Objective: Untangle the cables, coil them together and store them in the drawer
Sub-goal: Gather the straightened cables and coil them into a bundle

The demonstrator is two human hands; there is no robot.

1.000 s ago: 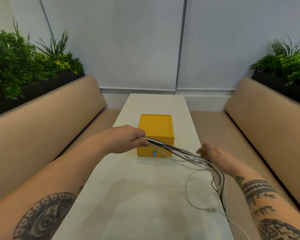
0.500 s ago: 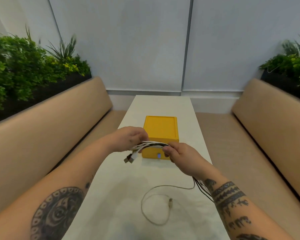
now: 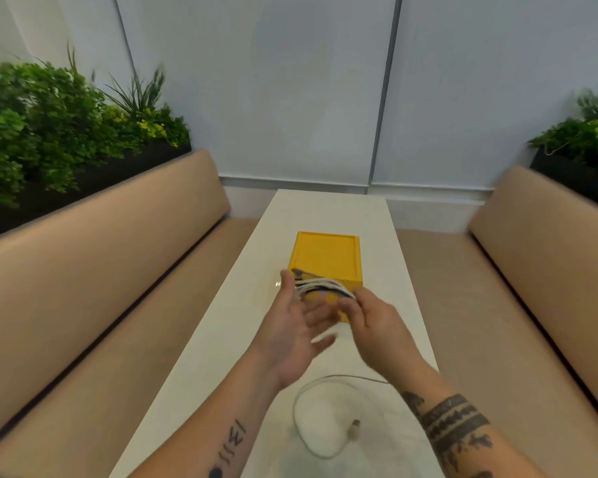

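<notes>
Spanning left to right, the cable bundle [image 3: 320, 289] crosses the spread left hand [image 3: 294, 336] (right hand [image 3: 370, 322] pinches its end).

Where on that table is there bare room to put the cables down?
Bare table lies behind the yellow box, and in strips on both its sides. Crowded: before the box, where left hand, right hand and cable bundle meet, and nearer, around the loose white cable.

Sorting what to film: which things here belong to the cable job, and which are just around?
Job: bundle of white and black cables, loose white cable loop, yellow drawer box, left hand, right hand.
Around: white table, tan padded benches, green plants.
</notes>
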